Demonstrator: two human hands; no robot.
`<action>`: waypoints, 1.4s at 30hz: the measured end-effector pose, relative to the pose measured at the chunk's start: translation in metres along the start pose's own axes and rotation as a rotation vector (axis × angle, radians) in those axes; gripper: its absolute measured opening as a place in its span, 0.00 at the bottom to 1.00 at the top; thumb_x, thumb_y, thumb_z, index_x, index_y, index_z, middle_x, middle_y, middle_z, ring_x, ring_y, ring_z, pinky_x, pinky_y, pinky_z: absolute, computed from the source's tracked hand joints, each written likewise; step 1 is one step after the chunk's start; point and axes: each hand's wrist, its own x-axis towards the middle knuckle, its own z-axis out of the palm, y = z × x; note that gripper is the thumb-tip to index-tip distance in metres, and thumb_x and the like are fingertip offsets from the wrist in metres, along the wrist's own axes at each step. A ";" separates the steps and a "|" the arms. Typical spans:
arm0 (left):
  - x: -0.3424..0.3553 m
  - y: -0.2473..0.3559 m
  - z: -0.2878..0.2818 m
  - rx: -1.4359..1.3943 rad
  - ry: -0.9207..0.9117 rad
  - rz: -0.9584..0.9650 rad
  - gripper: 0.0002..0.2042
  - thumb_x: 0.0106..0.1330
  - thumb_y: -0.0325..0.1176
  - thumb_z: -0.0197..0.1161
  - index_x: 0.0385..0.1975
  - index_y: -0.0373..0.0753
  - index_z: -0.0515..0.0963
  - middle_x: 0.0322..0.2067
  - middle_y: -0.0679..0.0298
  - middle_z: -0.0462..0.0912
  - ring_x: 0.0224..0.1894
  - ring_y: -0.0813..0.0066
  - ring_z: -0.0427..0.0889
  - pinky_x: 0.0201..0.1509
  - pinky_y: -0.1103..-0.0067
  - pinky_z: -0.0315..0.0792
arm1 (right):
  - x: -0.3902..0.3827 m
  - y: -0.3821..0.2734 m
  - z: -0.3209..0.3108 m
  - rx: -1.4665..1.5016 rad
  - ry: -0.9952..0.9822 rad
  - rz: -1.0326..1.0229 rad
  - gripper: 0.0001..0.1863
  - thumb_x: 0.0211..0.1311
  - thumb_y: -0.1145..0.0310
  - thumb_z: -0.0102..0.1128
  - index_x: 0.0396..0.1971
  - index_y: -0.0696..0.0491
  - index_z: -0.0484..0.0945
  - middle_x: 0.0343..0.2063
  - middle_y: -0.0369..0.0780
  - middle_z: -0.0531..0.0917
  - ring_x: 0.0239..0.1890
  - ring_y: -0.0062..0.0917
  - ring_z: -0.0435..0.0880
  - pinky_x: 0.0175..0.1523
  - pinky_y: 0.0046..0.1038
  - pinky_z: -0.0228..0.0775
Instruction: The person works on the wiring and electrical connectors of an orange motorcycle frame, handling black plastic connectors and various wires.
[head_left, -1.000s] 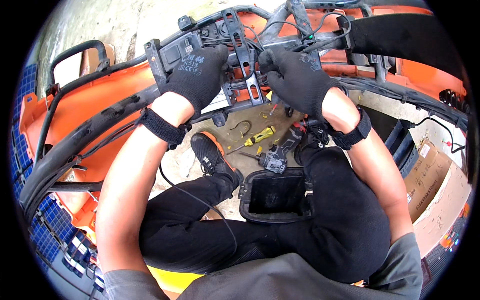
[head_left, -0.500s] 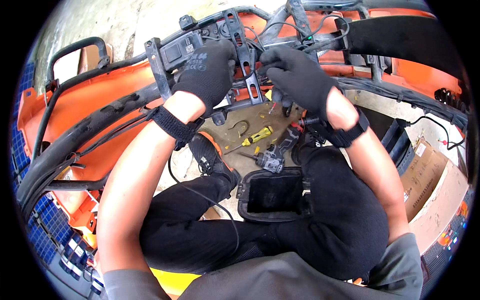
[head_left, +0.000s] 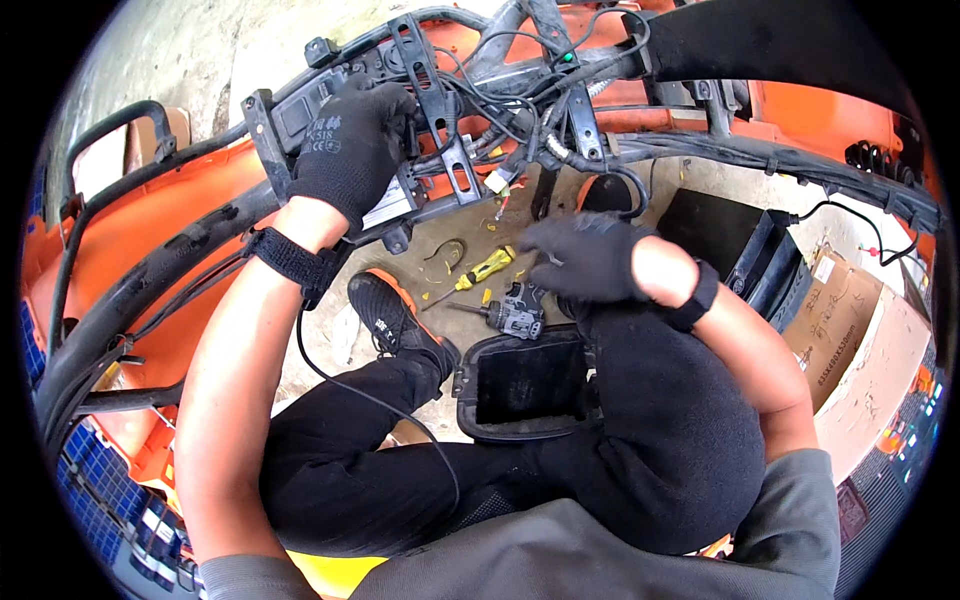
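My gloved left hand (head_left: 350, 150) has curled fingers at a control unit and slotted black bracket (head_left: 420, 65) on the frame (head_left: 180, 240); what they grip is hidden. Bundled wires (head_left: 520, 110) and a white connector (head_left: 497, 183) lie to its right. My gloved right hand (head_left: 585, 255), blurred, is lower, in the air with fingers apart, over a grey cordless power tool (head_left: 515, 315). A yellow-handled screwdriver (head_left: 490, 265) lies on the floor just left of it.
Orange body panels (head_left: 130, 260) flank the frame. A black open bin (head_left: 520, 432) sits between my legs. To the right are a dark rectangular case (head_left: 700, 225) and a cardboard box (head_left: 830, 310). My shoe (head_left: 390, 320) rests below the frame at left.
My right hand has left the wires and moved down toward the tools, uncovering the wiring. The view has shifted slightly; my left hand stays at the bracket.
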 end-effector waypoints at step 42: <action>0.014 0.002 -0.011 0.380 -0.251 0.060 0.12 0.61 0.30 0.58 0.45 0.46 0.76 0.41 0.53 0.78 0.38 0.52 0.82 0.38 0.63 0.76 | 0.023 -0.019 -0.008 0.054 0.681 -0.424 0.21 0.65 0.63 0.55 0.52 0.63 0.73 0.45 0.52 0.77 0.48 0.45 0.77 0.55 0.40 0.71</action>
